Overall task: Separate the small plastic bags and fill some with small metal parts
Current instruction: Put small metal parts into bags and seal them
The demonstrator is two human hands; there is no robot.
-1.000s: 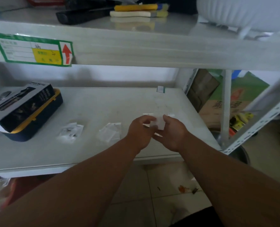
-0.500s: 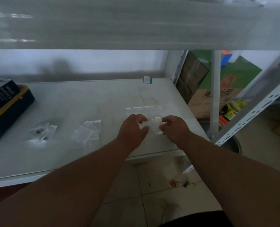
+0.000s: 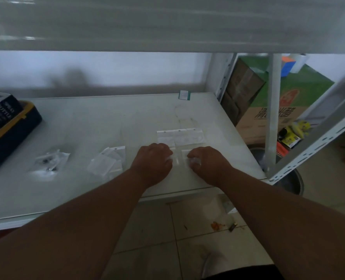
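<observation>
Two hands (image 3: 175, 160) pinching clear flat bags (image 3: 180, 158)

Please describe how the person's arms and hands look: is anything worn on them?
Both forearms are bare up to the frame edge: no sleeves show. The left hand and the right hand have no gloves; no watch, ring or bracelet shows.

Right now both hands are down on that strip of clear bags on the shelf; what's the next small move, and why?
Probably pull the hands apart to tear one bag free. The left hand and right hand each appear to pinch the strip of clear bags at its near edge, with a narrow gap between them. The loose empty bags to the left suggest where the freed one goes.
</observation>
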